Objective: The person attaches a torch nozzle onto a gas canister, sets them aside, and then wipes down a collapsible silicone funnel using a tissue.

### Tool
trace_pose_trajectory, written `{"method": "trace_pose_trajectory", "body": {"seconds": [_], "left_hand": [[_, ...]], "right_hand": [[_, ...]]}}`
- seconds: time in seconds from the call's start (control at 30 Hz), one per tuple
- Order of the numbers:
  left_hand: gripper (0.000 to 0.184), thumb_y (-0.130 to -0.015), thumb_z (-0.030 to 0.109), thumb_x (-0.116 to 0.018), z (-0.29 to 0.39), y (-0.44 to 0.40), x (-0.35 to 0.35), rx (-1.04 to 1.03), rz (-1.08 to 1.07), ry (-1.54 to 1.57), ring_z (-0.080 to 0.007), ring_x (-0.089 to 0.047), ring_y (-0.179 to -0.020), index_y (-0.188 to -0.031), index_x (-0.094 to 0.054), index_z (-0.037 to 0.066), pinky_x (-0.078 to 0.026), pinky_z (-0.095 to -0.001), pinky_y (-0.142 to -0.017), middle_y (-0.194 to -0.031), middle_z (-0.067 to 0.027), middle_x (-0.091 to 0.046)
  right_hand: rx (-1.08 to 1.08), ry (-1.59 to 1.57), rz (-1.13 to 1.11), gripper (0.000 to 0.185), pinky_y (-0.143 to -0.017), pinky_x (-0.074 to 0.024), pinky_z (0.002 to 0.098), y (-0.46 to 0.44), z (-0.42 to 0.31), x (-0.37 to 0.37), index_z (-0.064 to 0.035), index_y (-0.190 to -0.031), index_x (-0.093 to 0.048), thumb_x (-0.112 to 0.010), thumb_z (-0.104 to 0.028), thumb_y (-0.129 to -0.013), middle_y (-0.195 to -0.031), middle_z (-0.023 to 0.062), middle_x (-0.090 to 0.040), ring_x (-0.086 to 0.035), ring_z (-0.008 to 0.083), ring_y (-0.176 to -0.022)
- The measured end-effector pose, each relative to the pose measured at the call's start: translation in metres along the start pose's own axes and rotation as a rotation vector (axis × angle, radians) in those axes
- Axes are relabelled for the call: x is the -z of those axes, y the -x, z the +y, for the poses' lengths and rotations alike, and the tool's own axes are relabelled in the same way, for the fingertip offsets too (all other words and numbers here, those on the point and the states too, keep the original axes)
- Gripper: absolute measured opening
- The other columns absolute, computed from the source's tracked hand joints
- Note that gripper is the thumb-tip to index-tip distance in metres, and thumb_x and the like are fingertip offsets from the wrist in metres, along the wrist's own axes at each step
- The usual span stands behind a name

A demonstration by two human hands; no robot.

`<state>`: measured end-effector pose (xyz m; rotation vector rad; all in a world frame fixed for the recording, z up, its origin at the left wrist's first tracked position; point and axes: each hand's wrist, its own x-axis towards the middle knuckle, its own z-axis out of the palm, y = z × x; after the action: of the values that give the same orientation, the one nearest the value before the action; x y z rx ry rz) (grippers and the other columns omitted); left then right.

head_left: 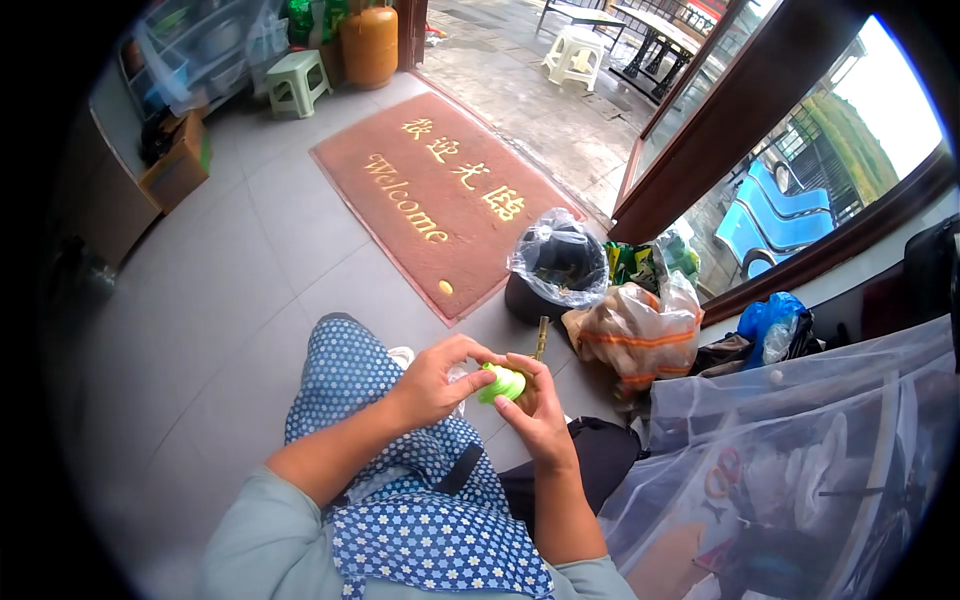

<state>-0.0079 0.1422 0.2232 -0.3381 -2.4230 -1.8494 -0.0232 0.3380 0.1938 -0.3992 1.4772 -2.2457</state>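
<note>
Both hands meet over my lap around a small, bright green, ridged round object (pixel 502 383) whose exact kind I cannot make out. My left hand (pixel 440 378) pinches it from the left with thumb and fingers. From the right, my right hand (pixel 540 408) curls its fingers and thumb around it. Parts of the object are hidden behind the fingers. Just beyond the right hand, a thin brownish-gold stick (pixel 541 338) points upward. A blue flowered apron (pixel 440 535) covers my lap below the hands.
A lined black bin (pixel 535 298) and a plastic bag (pixel 640 335) stand ahead on the right. Mesh netting (pixel 780 470) lies at my right. A red welcome mat (pixel 370 200) leads to the open doorway; a stool (pixel 297 85) and orange gas cylinder (pixel 369 48) stand beyond.
</note>
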Motion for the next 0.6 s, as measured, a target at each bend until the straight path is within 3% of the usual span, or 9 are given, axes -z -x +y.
{"method": "trace_pose_trajectory", "body": {"seconds": [0.13, 0.17, 0.2, 0.23, 0.37, 0.43, 0.5, 0.57, 0.6], "left_hand": [[0.034, -0.089, 0.017, -0.072, -0.020, 0.003, 0.001, 0.107, 0.161, -0.032, -0.0139, -0.060, -0.096, -0.118, -0.060, 0.006, -0.049, -0.0300, -0.087, -0.099, -0.0053, -0.065], [0.040, -0.086, 0.014, -0.073, -0.033, 0.002, 0.005, 0.312, 0.125, 0.157, -0.0109, -0.059, -0.088, -0.122, -0.055, 0.006, -0.050, -0.0264, -0.078, -0.096, -0.0039, -0.061], [0.044, -0.085, 0.010, -0.072, -0.049, 0.001, 0.007, 0.368, 0.121, 0.268, -0.0101, -0.059, -0.084, -0.123, -0.052, 0.007, -0.050, -0.0248, -0.071, -0.095, -0.0036, -0.059], [0.044, -0.083, 0.006, -0.071, -0.054, -0.001, 0.012, 0.435, 0.089, 0.452, -0.0113, -0.060, -0.085, -0.123, -0.051, 0.007, -0.052, -0.0261, -0.073, -0.097, -0.0039, -0.058], [0.037, -0.087, -0.001, -0.061, -0.086, -0.009, 0.026, 0.550, -0.034, 0.542, -0.0142, -0.057, -0.096, -0.123, -0.049, 0.004, -0.050, -0.0298, -0.084, -0.113, -0.0094, -0.056], [0.035, -0.088, -0.001, -0.059, -0.106, -0.020, 0.026, 0.564, -0.063, 0.518, -0.0131, -0.057, -0.093, -0.122, -0.051, 0.004, -0.049, -0.0291, -0.082, -0.110, -0.0079, -0.057], [0.032, -0.090, 0.000, -0.057, -0.126, -0.032, 0.025, 0.577, -0.103, 0.498, -0.0120, -0.056, -0.091, -0.121, -0.052, 0.004, -0.048, -0.0283, -0.080, -0.108, -0.0064, -0.058], [0.032, -0.091, 0.001, -0.056, -0.144, -0.044, 0.027, 0.508, -0.160, 0.241, -0.0132, -0.057, -0.095, -0.122, -0.053, 0.005, -0.048, -0.0290, -0.084, -0.112, -0.0057, -0.060], [0.029, -0.092, -0.002, -0.051, -0.144, -0.047, 0.030, 0.571, -0.182, 0.191, -0.0150, -0.056, -0.103, -0.121, -0.054, 0.005, -0.046, -0.0283, -0.091, -0.113, -0.0069, -0.059]], "right_hand": [[-0.131, -0.175, 0.025, 0.048, -0.096, -0.0461, 0.0329, -0.002, 0.008, 0.019, -0.0014, -0.135, -0.041, -0.063, -0.006, -0.093, -0.126, 0.0117, -0.054, -0.058, 0.0195, -0.110], [-0.226, 0.488, 0.083, 0.046, -0.092, -0.0487, 0.0362, -0.008, 0.038, 0.046, -0.0014, -0.131, -0.045, -0.063, -0.009, -0.090, -0.120, 0.0169, -0.059, -0.061, 0.0274, -0.108], [-0.090, 1.063, 0.057, 0.046, -0.087, -0.0499, 0.0404, -0.004, 0.069, 0.069, -0.0005, -0.126, -0.047, -0.066, -0.013, -0.086, -0.108, 0.0237, -0.062, -0.063, 0.0358, -0.101], [-0.131, 1.308, 0.034, 0.047, -0.087, -0.0494, 0.0446, 0.003, 0.108, 0.093, 0.0005, -0.122, -0.048, -0.068, -0.017, -0.083, -0.105, 0.0303, -0.060, -0.061, 0.0432, -0.099], [-0.307, 0.948, -0.030, 0.045, -0.086, -0.0494, 0.0466, 0.005, 0.119, 0.087, 0.0017, -0.121, -0.046, -0.063, -0.023, -0.088, -0.099, 0.0301, -0.061, -0.061, 0.0474, -0.093], [-0.175, 0.893, 0.082, 0.043, -0.089, -0.0483, 0.0472, 0.003, 0.127, 0.086, 0.0015, -0.123, -0.045, -0.060, -0.023, -0.091, -0.104, 0.0303, -0.060, -0.060, 0.0477, -0.094], [-0.189, 0.938, 0.113, 0.038, -0.084, -0.0493, 0.0421, 0.003, 0.124, 0.093, -0.0017, -0.125, -0.046, -0.055, -0.024, -0.095, -0.111, 0.0261, -0.059, -0.062, 0.0379, -0.091], [-0.476, 0.414, 0.262, 0.037, -0.076, -0.0484, 0.0343, -0.001, 0.079, 0.085, -0.0064, -0.129, -0.046, -0.050, -0.026, -0.098, -0.120, 0.0179, -0.056, -0.060, 0.0239, -0.087], [-0.408, 0.202, 0.373, 0.036, -0.071, -0.0454, 0.0282, -0.001, 0.065, 0.085, -0.0105, -0.134, -0.044, -0.046, -0.025, -0.100, -0.120, 0.0097, -0.055, -0.056, 0.0152, -0.085]]}}
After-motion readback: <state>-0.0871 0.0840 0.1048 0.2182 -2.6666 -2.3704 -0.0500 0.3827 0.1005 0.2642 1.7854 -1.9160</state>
